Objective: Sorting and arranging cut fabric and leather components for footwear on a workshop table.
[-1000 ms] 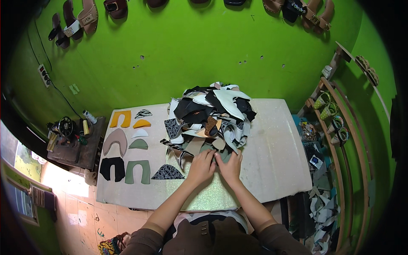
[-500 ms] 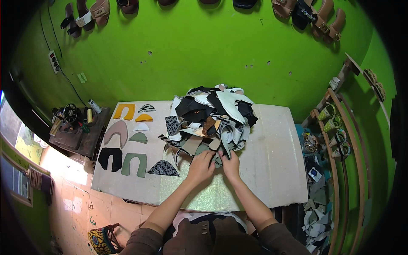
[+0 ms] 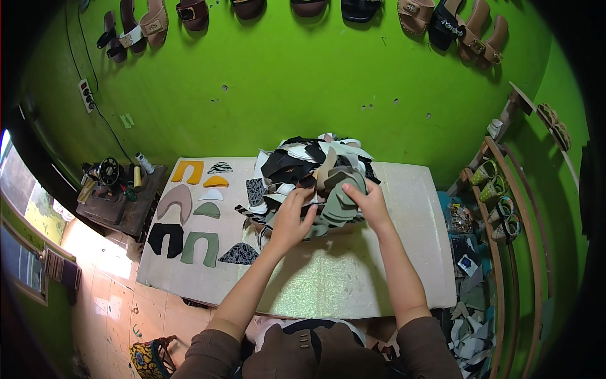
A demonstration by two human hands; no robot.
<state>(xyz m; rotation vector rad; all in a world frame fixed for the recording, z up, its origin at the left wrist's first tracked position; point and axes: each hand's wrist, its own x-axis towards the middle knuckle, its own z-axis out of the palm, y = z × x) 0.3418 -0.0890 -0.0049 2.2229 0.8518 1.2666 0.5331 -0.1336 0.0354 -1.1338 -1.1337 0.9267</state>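
- A person's bare right hand [image 3: 372,205] grips a bundle of grey-green, flat, curved leather-like pieces [image 3: 341,201], thumb pressed on the top face, above the near right part of a heap.
- The bare left hand [image 3: 289,222] reaches to the front of the heap, thumb and fingers spread apart; whether the fingertips pinch a scrap cannot be told.
- The tangled heap of black, white, tan and patterned flat scraps [image 3: 284,165] sits at the far middle of a pale, cloth-like covered worktable [image 3: 404,265], close to a bright green wall [image 3: 297,88].
- Left of the heap, cut shapes lie apart from one another: a yellow-orange U-shaped piece [image 3: 187,166], a pinkish-beige arch-shaped piece [image 3: 175,197], a black U-shaped piece [image 3: 155,240] and a green U-shaped piece [image 3: 200,238].
- Beside them rest a zebra-striped half-moon [image 3: 220,167], a yellow-orange half-moon [image 3: 216,181], a white half-moon [image 3: 211,195], a green half-moon [image 3: 207,210] and, nearer the person, a black-and-grey patterned half-moon [image 3: 238,254].
- A dark sewing machine [image 3: 108,170] stands on a small side table [image 3: 107,211] at left; green patterned shoes [image 3: 493,187] perch on a wooden rack [image 3: 531,234] at right. Sandals in brown, tan and black [image 3: 413,16] line the wall's upper part.
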